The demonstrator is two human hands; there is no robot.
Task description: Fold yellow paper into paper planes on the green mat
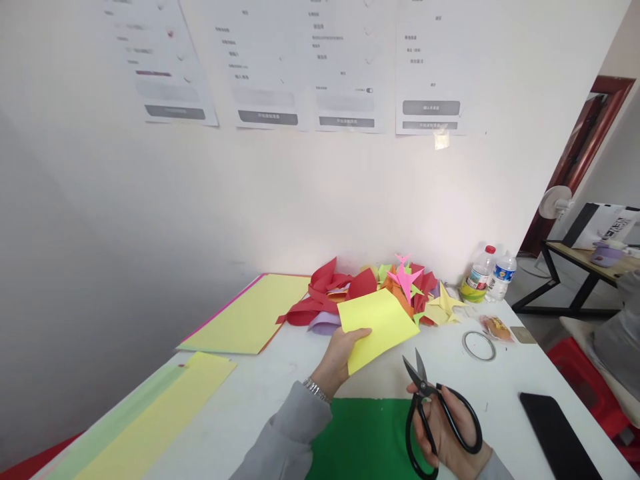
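My left hand (340, 353) is closed on the near left edge of a folded yellow paper (377, 325), holding it just above the white table (260, 400). My right hand (445, 433) grips black scissors (430, 407) by their loop handles; the short blades point up and to the left, slightly apart, a little right of the paper and not touching it. A green sheet (365, 433) lies flat below both hands at the table's near edge.
A heap of cut coloured paper scraps (380, 287) lies against the wall. Yellow sheets (250, 313) and long strips (160, 413) lie at left. A tape ring (479, 345), two bottles (487, 273) and a black phone (557, 433) sit at right.
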